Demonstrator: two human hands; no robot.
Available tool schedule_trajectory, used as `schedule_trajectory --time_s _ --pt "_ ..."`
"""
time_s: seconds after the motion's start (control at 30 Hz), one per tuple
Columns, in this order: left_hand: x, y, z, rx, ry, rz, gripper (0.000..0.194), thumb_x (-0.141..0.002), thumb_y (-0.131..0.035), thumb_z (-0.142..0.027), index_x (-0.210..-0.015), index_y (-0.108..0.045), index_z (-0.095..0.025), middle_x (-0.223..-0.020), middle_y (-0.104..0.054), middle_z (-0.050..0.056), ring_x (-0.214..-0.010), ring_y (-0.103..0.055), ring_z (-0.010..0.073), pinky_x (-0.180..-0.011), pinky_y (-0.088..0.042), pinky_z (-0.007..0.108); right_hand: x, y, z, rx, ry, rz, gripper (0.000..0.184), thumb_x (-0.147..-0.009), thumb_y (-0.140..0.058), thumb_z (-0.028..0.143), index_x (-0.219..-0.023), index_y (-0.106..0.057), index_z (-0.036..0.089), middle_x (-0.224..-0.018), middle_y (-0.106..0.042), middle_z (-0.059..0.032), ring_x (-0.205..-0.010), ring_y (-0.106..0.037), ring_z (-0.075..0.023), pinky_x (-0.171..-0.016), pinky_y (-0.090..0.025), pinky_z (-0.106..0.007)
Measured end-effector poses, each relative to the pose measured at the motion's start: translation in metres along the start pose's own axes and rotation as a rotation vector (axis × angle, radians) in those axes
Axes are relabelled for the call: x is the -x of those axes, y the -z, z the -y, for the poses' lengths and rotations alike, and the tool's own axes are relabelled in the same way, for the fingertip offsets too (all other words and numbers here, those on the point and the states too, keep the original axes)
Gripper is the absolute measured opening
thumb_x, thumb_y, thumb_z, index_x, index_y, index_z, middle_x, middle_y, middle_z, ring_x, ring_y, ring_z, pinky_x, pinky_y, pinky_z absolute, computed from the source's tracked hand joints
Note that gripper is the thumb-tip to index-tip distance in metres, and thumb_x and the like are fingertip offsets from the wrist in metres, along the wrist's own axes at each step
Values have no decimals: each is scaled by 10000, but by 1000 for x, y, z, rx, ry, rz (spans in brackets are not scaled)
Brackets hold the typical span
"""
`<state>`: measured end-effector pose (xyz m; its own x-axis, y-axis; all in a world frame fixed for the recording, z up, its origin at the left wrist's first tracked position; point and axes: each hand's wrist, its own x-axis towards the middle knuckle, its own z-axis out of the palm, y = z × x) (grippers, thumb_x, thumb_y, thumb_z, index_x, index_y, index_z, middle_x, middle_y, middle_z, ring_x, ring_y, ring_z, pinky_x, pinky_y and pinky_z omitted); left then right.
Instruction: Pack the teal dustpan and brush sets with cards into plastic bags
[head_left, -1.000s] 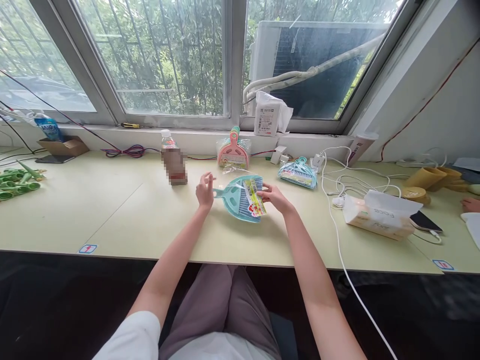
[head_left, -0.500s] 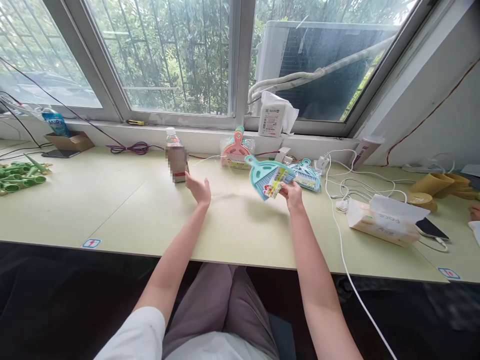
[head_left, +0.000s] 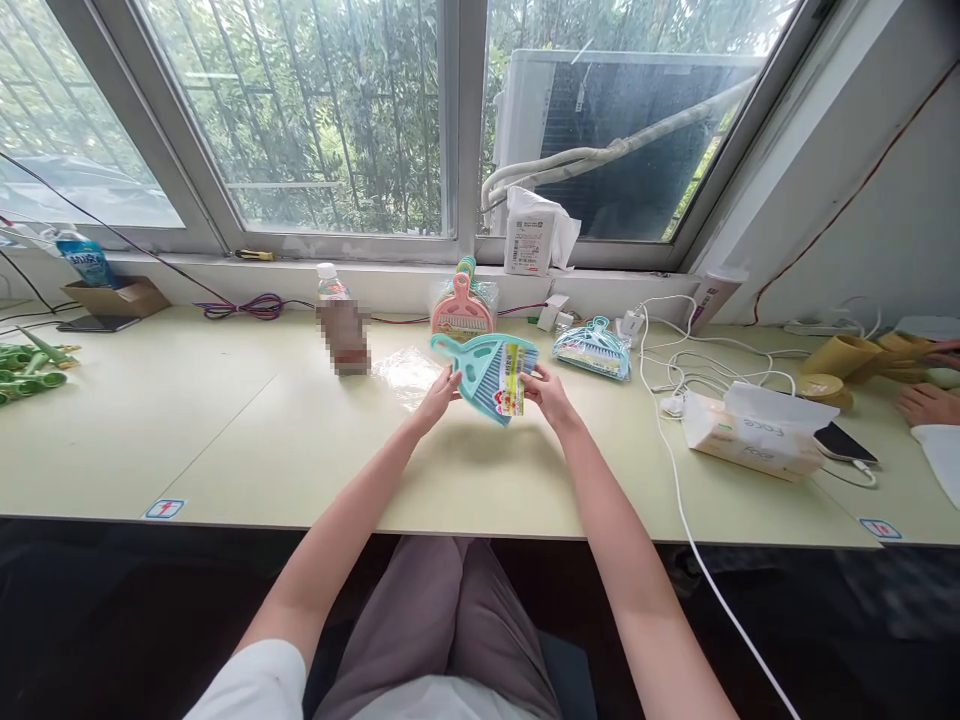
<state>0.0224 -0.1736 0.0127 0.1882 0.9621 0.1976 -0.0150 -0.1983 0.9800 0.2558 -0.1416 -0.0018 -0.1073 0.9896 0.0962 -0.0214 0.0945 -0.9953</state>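
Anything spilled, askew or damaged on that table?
No spill or damage stands out. Crumpled clear plastic film lies loose beside the left hand, looking discarded; a long white cable trails over the front edge of the pale yellow-green table, where it might snag. The white-capped brown bottle is pixelated, so its condition can't be judged.

Head cam, near above desk (head_left: 210, 405), looks fwd/down twd window (head_left: 337, 120).

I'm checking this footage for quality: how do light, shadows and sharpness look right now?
Head view: the window is bright, the space under the table nearly black; head view: the dustpan has a clear outline, with a soft shadow on the table below it; head view: the bottle is pixelated except around its neck and cap.
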Motion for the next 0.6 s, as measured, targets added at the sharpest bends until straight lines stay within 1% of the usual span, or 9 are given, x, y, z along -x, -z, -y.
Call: schedule_trajectory --time_s 0.03,0.1,0.17,0.23,0.3,0.37,0.5,0.57,0.6 --pt "1 -1 0 48 33 -7 508 -857 -513 -493 -1279 -487 -211 -1175 -617 95 -1048 -598 230 -879 -501 370 4 -5 5 9 -20 38 321 -815 -583 292 -1118 -517 212 -1051 -686 -46 -872 -664 -150 -820 -543 -295" --pt "4 -2 0 97 62 -74 527 -816 -583 -427 -1279 -445 -219 -1196 -598 77 -1014 -602 212 -830 -523 341 10 -14 13 -15 -54 66 281 -800 -604 270 -1065 -540 201 -921 -708 -41 -748 -671 -157 -734 -560 -306" --pt "5 -3 2 116 77 -120 491 -810 -583 -386 -1252 -442 -225 -1160 -605 62 -966 -607 194 -786 -536 321 13 -17 18 0 -94 74 247 -794 -610 253 -1025 -549 192 -783 -700 -29 -620 -651 -156 -635 -561 -309" --pt "4 -4 6 117 113 -114 439 -821 -559 -370 -1222 -456 -224 -1080 -618 53 -893 -614 176 -748 -543 310 14 -14 18 23 -132 56 234 -782 -622 231 -1005 -566 183 -708 -681 -19 -552 -627 -145 -570 -547 -292" --pt "1 -6 13 114 172 -100 416 -825 -550 -351 -1210 -460 -222 -1017 -616 50 -822 -615 161 -711 -546 305 12 -8 15 73 -165 23 228 -761 -642 210 -982 -599 174 -690 -674 -19 -537 -615 -132 -542 -533 -267" --pt "-2 -7 19 111 219 -95 409 -818 -556 -330 -1200 -465 -216 -999 -607 52 -778 -611 154 -680 -546 300 10 0 12 169 -194 -10 196 -741 -653 196 -933 -641 162 -693 -677 -26 -539 -606 -125 -528 -519 -249" --pt "-5 -7 26 95 225 -110 398 -814 -559 -335 -1188 -493 -216 -1009 -617 56 -751 -612 156 -644 -534 293 8 14 11 395 -223 -11 85 -726 -642 190 -770 -697 143 -689 -688 -47 -583 -608 -146 -541 -493 -245" --pt "-6 -4 25 80 211 -139 364 -825 -545 -359 -1160 -533 -215 -982 -639 47 -757 -616 163 -658 -525 296 7 21 12 499 -184 -80 89 -721 -643 203 -750 -714 157 -694 -694 -58 -653 -630 -178 -593 -497 -261" --pt "-6 -2 25 70 200 -158 331 -832 -536 -366 -1120 -564 -205 -958 -651 43 -766 -617 167 -680 -520 300 7 24 13 551 -155 -150 108 -727 -638 216 -771 -723 165 -712 -698 -68 -698 -640 -197 -630 -501 -274"
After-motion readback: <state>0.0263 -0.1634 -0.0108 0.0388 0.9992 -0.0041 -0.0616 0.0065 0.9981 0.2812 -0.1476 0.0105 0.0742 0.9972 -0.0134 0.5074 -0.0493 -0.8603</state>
